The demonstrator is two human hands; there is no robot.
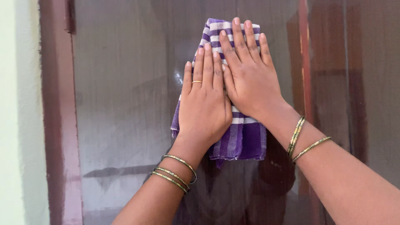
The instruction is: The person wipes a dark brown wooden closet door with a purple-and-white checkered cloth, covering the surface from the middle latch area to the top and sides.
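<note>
Left hand [204, 108] and right hand [250, 75] lie flat, fingers straight, grasping nothing, pressing a folded purple checked cloth [241, 137] against dark glass [125, 104]; soft, light, probably slides easily; best pinched at its hanging bottom edge.

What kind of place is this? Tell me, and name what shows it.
Probably a home, at a window or glazed door: a glossy pane in a maroon frame beside a pale wall, both hands pressing a purple checked cloth to it.

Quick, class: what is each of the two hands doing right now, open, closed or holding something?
Left hand: open, flat, pressing the purple checked cloth against the glass pane.
Right hand: open, flat on the same cloth, higher up.
</note>
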